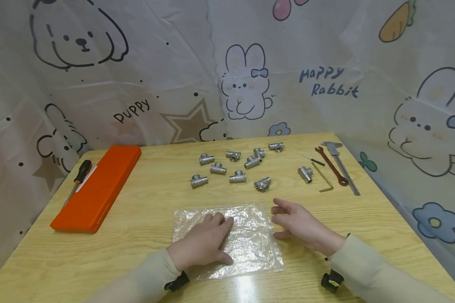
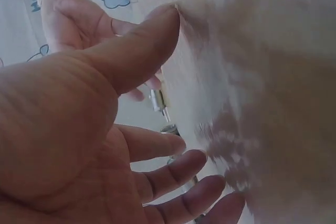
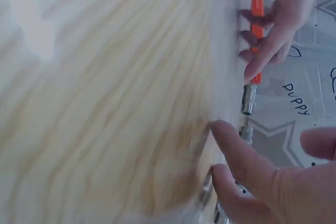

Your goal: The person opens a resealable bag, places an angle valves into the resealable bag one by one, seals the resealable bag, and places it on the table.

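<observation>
A clear plastic bag (image 1: 250, 246) lies flat on the wooden table in front of the person. The left hand (image 1: 202, 244) rests on its left half, fingers and thumb spread. Just off the bag's right edge is the right hand (image 1: 301, 223), its fingers pointing left and slightly bent, with nothing held. In the right wrist view, the fingertips (image 3: 223, 129) of that hand are right at the bag's edge. Behind the bag lie several metal pipe tees, the nearest ones being a tee (image 1: 263, 184) by the right hand and another tee (image 1: 237, 176) further left.
An orange case (image 1: 98, 189) and a screwdriver (image 1: 82, 172) lie at the left. Along the right side are a single tee (image 1: 305, 174), a hex key (image 1: 322, 176), a small black-handled tool (image 1: 317, 161), a wrench (image 1: 331, 166) and a caliper (image 1: 343, 168). A printed cloth (image 1: 189, 75) hangs behind.
</observation>
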`<state>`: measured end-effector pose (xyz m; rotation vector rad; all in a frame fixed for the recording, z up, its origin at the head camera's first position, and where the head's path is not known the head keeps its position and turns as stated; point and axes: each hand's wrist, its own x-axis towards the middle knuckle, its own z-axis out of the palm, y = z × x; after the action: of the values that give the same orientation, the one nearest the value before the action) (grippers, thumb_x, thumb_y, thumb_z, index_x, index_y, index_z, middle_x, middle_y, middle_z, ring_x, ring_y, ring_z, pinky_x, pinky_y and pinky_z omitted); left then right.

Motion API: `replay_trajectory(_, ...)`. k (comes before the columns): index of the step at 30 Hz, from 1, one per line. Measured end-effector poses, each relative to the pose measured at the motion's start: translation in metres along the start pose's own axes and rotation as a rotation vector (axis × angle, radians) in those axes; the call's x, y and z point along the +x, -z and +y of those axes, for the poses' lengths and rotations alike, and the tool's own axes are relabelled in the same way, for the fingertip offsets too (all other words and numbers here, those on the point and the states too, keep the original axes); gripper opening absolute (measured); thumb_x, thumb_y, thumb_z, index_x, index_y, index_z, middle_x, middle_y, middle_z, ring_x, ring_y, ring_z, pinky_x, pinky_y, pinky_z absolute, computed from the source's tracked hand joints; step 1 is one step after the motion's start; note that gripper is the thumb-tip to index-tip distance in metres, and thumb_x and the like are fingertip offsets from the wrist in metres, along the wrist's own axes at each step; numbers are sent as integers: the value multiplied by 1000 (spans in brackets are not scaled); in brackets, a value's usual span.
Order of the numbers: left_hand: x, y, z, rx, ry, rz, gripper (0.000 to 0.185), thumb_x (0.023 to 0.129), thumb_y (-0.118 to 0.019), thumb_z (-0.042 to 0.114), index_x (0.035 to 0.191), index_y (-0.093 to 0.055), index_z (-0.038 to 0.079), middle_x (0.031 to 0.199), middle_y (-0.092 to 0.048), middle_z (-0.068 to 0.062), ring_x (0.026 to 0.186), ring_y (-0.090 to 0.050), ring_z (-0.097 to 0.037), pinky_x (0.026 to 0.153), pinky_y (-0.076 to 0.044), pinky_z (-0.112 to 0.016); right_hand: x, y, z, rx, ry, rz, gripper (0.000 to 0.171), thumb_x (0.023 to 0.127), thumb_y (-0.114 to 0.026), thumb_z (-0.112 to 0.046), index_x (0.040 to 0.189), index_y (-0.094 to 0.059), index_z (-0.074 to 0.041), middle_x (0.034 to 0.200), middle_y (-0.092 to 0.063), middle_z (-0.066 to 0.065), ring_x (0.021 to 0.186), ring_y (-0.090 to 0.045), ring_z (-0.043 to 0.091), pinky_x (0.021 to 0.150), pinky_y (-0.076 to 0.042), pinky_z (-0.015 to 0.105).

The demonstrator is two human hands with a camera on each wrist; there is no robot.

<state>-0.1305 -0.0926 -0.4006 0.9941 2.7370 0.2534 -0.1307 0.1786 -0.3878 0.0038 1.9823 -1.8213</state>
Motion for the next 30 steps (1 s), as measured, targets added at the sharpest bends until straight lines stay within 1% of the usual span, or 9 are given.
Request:
replay_trajectory(3,-1,0,2,22,15,-4,103,73,-78,60,149,-40,2,133,-49,-16,117,-48,-34,86,-53,-41,3,-2,0,112,-37,-2,79,96,-52,-1,155,1,6,155,-18,34,134,-37,45,92,-53,45)
replay_trajectory(6,-1,-2,2,32,17,-1,103,74,-77,61,150,-39,2,135,-48,-16,117,-48,-34,86,-53,-41,5,-2,0,124,-59,-14,79,97,-53,-3,153,0,10,145,-38,34,115,-57,34,88,-56,39)
replay_trajectory(9,-1,-3,1,36,16,4,103,74,-76,62,150,-39,2,134,-48,-16,117,-48,-33,87,-53,-40,8,-4,3,8,-67,-12,69,97,-59,-10,149,-20,15,123,-62,25,92,-65,22,79,-57,33)
replay_trajectory(11,-2,-3,1,32,12,8,102,75,-75,62,150,-39,2,134,-48,-16,116,-48,-33,86,-52,-40,8,-7,6,-108,-69,-1,60,97,-62,-15,143,-38,14,108,-70,16,83,-65,19,73,-57,32)
replay_trajectory(16,-3,-1,2,15,10,7,99,77,-75,59,149,-40,1,135,-47,-16,119,-47,-33,89,-52,-42,5,-12,10,-364,-12,11,34,95,-67,-20,118,-68,5,92,-73,6,72,-62,17,64,-57,33)
replay_trajectory(22,-1,2,3,-21,45,-11,92,82,-74,55,150,-40,3,136,-48,-15,117,-48,-31,90,-51,-43,4,-18,5,-466,56,2,16,90,-72,-18,96,-77,-4,75,-68,2,64,-60,14,58,-56,33)
replay_trajectory(24,0,5,3,-64,48,7,83,85,-72,52,147,-45,4,131,-52,-14,112,-52,-29,88,-52,-42,5,-21,2,-463,54,4,14,90,-72,-20,93,-77,-7,74,-68,2,63,-58,15,57,-54,32)
replay_trajectory(26,3,9,4,-168,60,50,68,89,-70,47,140,-54,5,120,-59,-10,103,-57,-24,83,-53,-38,6,-23,-2,-453,63,11,14,90,-72,-21,92,-77,-7,77,-69,1,64,-59,15,57,-53,32)
replay_trajectory(30,6,21,7,-519,93,161,30,97,-62,41,110,-69,14,90,-65,1,76,-62,-15,65,-54,-31,7,-31,-13,-381,91,39,17,92,-71,-20,95,-76,-4,80,-70,3,67,-60,17,58,-54,33)
